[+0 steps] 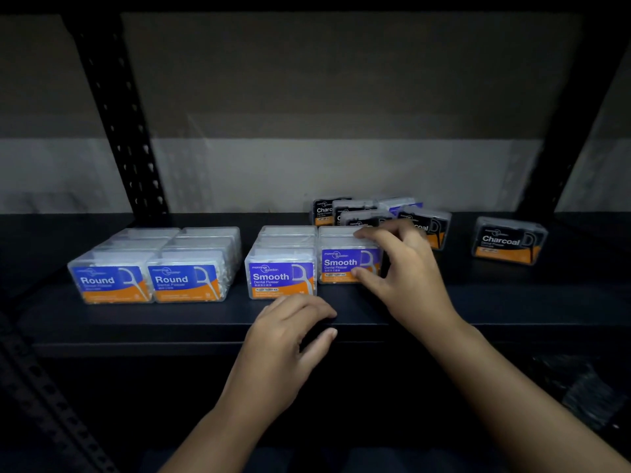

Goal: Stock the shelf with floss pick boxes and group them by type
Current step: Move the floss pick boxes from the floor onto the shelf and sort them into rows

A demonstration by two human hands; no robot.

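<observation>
Two bare forearms rise from the bottom of the frame toward a dark metal shelf (191, 322). Nearest, low in the centre, the left hand (290, 332) hovers at the shelf's front lip with its fingers loosely curled and nothing in them, its fingertips just short of the front left Smooth box (280, 278). Slightly higher and to the right, the right hand (406, 271) grips the front right Smooth box (348, 264), thumb at the box's lower right corner and fingers curled over its top right edge. Both purple-and-orange Smooth boxes stand upright, side by side at the centre of the frame, each with more clear boxes lined up behind it; the right one sits a little further back than the left.

To the left, apart from them, two blue-and-orange Round boxes (150, 283) stand touching each other at the front of two similar rows.

Further back, right of centre, a loose cluster of black Charcoal boxes (345, 211) sits near the rear of the shelf, some tilted and overlapping, with one purple-labelled box (404, 203) among them. At the far right, well apart, a single Charcoal box (508, 240) stands upright. A perforated black upright (116, 107) rises in the upper left against a grey wall (307, 114).
</observation>
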